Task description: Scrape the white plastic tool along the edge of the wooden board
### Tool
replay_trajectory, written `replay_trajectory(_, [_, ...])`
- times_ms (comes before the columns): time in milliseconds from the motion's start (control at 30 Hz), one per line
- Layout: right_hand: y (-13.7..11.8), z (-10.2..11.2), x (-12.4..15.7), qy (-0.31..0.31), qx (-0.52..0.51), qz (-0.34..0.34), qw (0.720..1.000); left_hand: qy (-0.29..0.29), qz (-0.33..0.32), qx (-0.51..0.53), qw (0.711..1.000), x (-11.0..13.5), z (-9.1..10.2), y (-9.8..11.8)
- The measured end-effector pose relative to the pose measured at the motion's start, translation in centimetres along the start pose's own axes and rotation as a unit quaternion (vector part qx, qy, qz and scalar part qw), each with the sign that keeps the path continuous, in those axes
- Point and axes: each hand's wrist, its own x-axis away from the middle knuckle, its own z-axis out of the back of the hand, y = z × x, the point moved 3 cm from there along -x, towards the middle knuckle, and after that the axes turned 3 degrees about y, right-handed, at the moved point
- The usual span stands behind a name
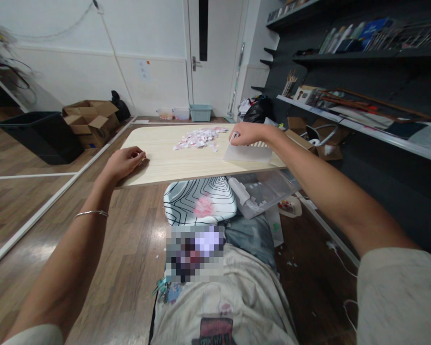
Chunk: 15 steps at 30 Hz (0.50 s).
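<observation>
A black plastic bin [39, 135] stands on the wooden floor beside open brown cardboard boxes [90, 120]. A pale blue basket [200, 112] sits near the white door [215, 52]. Dark wall shelves [362, 57] carry brushes and boxes.

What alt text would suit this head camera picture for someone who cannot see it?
Seen from above, a person's right hand holds a translucent plastic sheet upright on a light wooden table beside a heap of pink and white paper scraps. Their left hand rests curled on the table's near edge.
</observation>
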Motion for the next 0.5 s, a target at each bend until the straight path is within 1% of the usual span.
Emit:
replay_trajectory(200, [0.08, -0.01, -0.14, 0.007, 0.005, -0.002, 1.0, 0.001, 0.003, 0.005, 1.0, 0.04, -0.09, 0.02])
replay_trajectory(367, [0.06, -0.02, -0.11, 0.014, 0.002, -0.004, 1.0, 0.007, -0.002, 0.014, 1.0, -0.27, -0.41, -0.42])
replay_trajectory(500, [0.14, 0.32, -0.26, 0.029, 0.012, -0.035, 0.999, 0.018, -0.002, 0.037, 0.999, -0.42, -0.63, -0.64])
